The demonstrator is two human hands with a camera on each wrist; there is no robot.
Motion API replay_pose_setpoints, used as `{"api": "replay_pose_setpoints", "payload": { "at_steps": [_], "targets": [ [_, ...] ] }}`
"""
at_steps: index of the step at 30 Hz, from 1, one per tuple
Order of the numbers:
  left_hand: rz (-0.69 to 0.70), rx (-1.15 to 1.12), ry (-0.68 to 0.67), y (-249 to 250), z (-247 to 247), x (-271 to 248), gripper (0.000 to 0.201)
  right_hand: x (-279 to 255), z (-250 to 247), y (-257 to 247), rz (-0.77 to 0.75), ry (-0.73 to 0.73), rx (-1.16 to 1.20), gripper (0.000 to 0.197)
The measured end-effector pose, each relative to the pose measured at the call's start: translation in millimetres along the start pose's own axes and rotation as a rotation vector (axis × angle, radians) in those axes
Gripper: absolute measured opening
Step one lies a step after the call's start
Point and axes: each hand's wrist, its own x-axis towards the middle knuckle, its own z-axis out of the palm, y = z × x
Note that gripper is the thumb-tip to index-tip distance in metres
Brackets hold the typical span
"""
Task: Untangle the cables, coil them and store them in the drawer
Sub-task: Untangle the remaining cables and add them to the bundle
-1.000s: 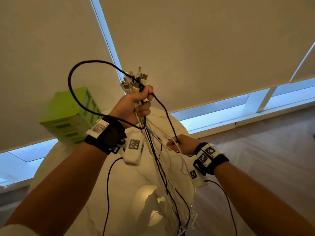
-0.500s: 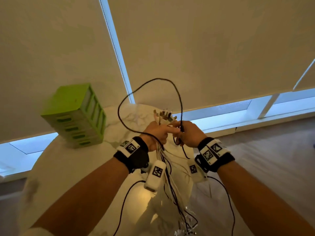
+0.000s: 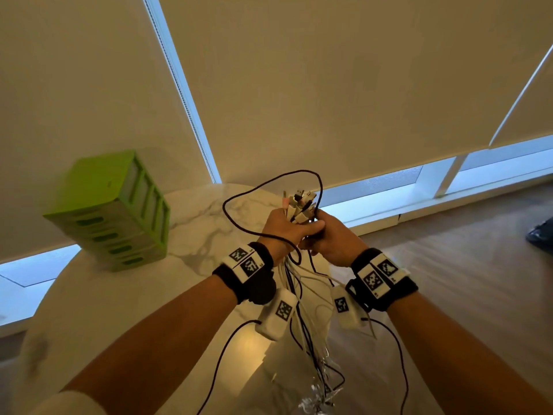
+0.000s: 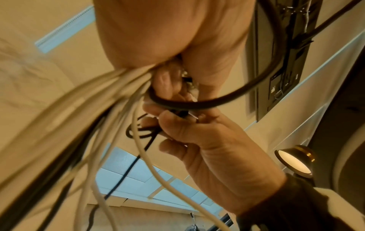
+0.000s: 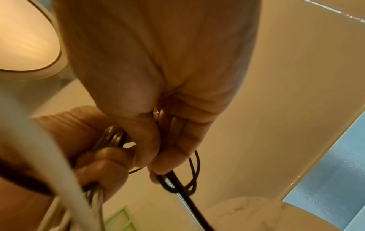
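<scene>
My left hand (image 3: 287,227) grips a bundle of white and black cables (image 3: 299,298) just below their plugs (image 3: 299,202), which stick up above the fist. The strands hang down past both wrists toward the table. A black cable (image 3: 239,199) loops up and round above the hands. My right hand (image 3: 332,238) is pressed against the left and pinches that black cable (image 5: 177,184); its fingers (image 4: 173,128) curl round the dark strand. In the left wrist view the white strands (image 4: 79,125) fan out blurred from the left hand (image 4: 168,46).
A green drawer unit (image 3: 110,211) stands on the round white marble table (image 3: 194,235) at the left. Roller blinds cover the windows behind. Wooden floor lies to the right. A lit lamp (image 4: 294,162) shows in the wrist views.
The left hand has come down with the bundle from high up. The right hand rose to meet it and now presses against it. The black loop swung from the left to above the hands.
</scene>
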Motion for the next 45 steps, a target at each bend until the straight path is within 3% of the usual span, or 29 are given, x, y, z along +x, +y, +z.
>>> {"api": "replay_pose_setpoints", "payload": {
  "at_steps": [5, 8, 13, 15, 18, 21, 23, 28, 31, 34, 36, 40, 45],
  "targets": [
    [0.013, 0.054, 0.054, -13, 5, 5, 0.007, -3, 6, 7, 0.033, 0.042, 0.084, 0.073],
    [0.053, 0.031, 0.070, -11, 3, 7, 0.011, -4, 3, 5, 0.098, 0.129, 0.238, 0.061],
    [0.038, -0.073, 0.246, -8, -18, 25, 0.009, -4, -11, 20, 0.209, 0.385, 0.369, 0.017],
    [0.015, -0.149, 0.327, -5, -31, 33, 0.006, -7, -19, 37, 0.278, 0.491, 0.462, 0.012],
    [0.006, -0.225, 0.358, 3, -51, 40, 0.015, -14, -35, 66, 0.379, 0.572, 0.377, 0.017],
    [0.066, -0.241, 0.386, 9, -62, 45, 0.005, -21, -42, 74, 0.334, 0.510, 0.153, 0.024],
    [0.061, -0.260, 0.434, 13, -66, 46, 0.010, -24, -44, 72, 0.302, 0.431, 0.017, 0.030],
    [0.075, -0.283, 0.535, 18, -86, 50, 0.013, -41, -58, 93, 0.477, 0.302, 0.184, 0.059],
    [0.113, -0.316, 0.605, 16, -97, 56, 0.004, -52, -62, 110, 0.496, 0.326, 0.277, 0.049],
    [0.070, -0.285, 0.676, 14, -105, 63, 0.008, -61, -64, 120, 0.466, 0.377, 0.430, 0.025],
    [0.019, -0.232, 0.678, 12, -111, 66, 0.011, -68, -67, 125, 0.428, 0.346, 0.392, 0.007],
    [-0.016, -0.217, 0.703, 8, -119, 72, 0.023, -74, -69, 122, 0.404, 0.283, 0.175, 0.006],
    [0.001, -0.234, 0.681, 13, -116, 73, 0.012, -71, -67, 119, 0.345, 0.295, 0.071, 0.008]
  ]
}}
